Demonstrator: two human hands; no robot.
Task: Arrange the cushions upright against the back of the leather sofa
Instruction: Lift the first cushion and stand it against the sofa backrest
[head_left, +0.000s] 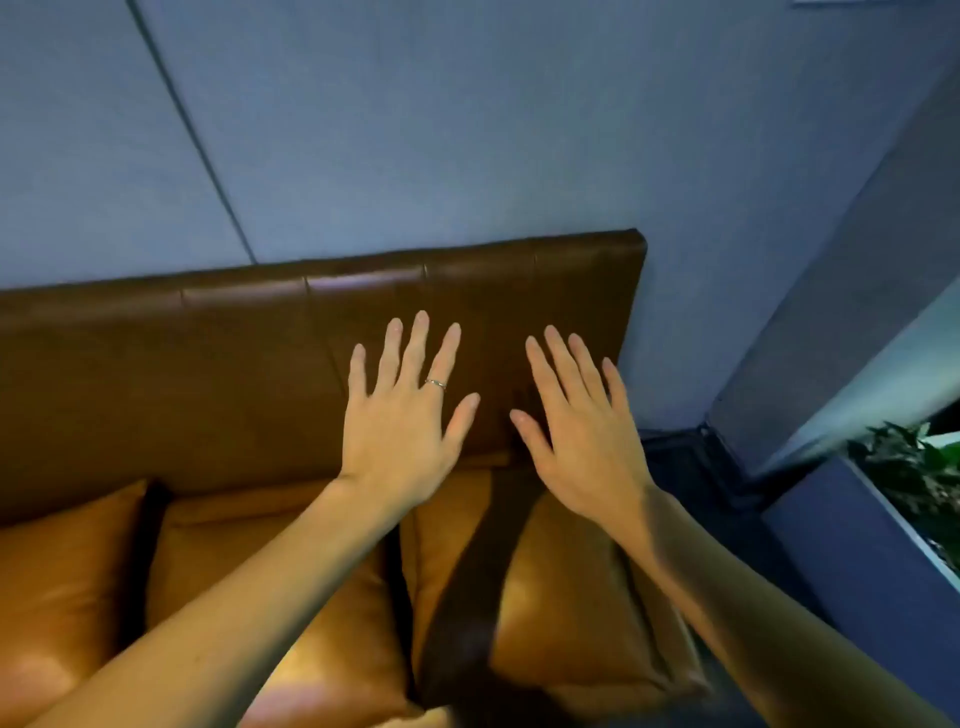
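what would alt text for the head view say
Two bare hands, left hand and right hand, are spread open and empty in front of the brown leather sofa back. Below them, three tan cushions lean against it, under a blue-grey wall.

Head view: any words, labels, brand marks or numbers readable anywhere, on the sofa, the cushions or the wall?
None: no text shows anywhere in this view.
Sofa back: plain brown leather, no tag or brand mark.
Cushions: plain, no label visible.
Wall: bare blue panels, no sign.
Ring on the left hand: too small to show any engraving.
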